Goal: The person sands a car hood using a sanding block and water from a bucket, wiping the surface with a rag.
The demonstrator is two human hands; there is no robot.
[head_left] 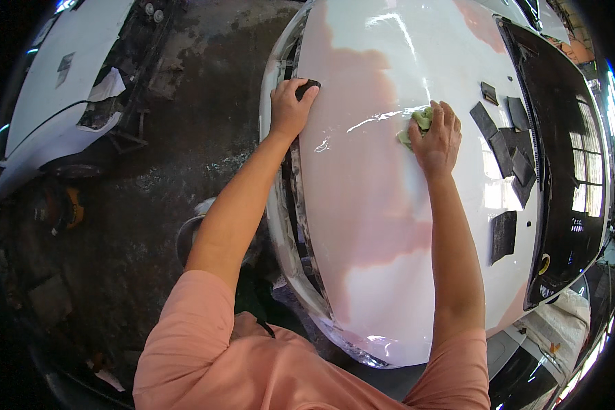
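Observation:
A car hood (355, 171), white with patchy pink areas and wet streaks, lies under my hands. My left hand (292, 104) is closed on a small black block (310, 87) at the hood's left edge, beside a long dark gap. My right hand (436, 140) presses a crumpled pale green cloth (421, 120) onto the middle of the hood, its fingers curled over it. Several dark rectangular sheets (504, 238) lie scattered on the hood to the right of my right hand.
Along the hood's right side is a dark windscreen (567, 171). Another white car (65, 89) stands at the left over the dark, stained floor (184, 130). A round metal container (188, 232) sits low beside my left arm. A pale cover (560, 321) lies at the lower right.

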